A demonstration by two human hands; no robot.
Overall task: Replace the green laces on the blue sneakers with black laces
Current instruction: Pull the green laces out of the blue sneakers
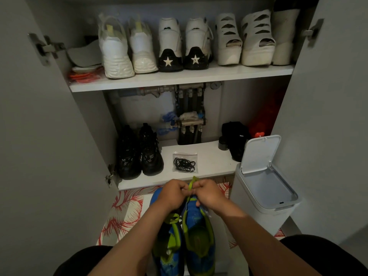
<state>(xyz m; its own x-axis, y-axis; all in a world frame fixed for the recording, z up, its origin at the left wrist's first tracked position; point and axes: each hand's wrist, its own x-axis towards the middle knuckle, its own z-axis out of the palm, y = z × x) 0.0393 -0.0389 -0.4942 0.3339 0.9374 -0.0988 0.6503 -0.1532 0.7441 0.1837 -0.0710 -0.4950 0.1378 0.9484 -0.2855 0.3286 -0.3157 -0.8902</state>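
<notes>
Head camera is looking down into an open shoe cupboard, where a person is working over a pair of blue sneakers point(199, 226) lying side by side between their knees on a patterned mat point(123, 212), heels nearest the viewer. Both arms are reaching forward to the toe end of the right-hand shoe. The left hand point(173, 193) and right hand point(209, 194) are meeting knuckle to knuckle, fingers curled tight and pinching a green lace point(191, 185) that is sticking up in a short loop between them. Holding it this close to the eyelets is probably giving enough grip to work it loose, though the fingertips are hidden and the exact eyelet cannot be made out.

Just beyond the hands, the black laces point(185, 162) are waiting coiled inside a clear bag point(185, 155) on the lower shelf point(215, 162), within easy reach for threading next. A white bin point(264, 188) is standing to the right with its lid flipped up, seemingly ready to take the old laces
</notes>
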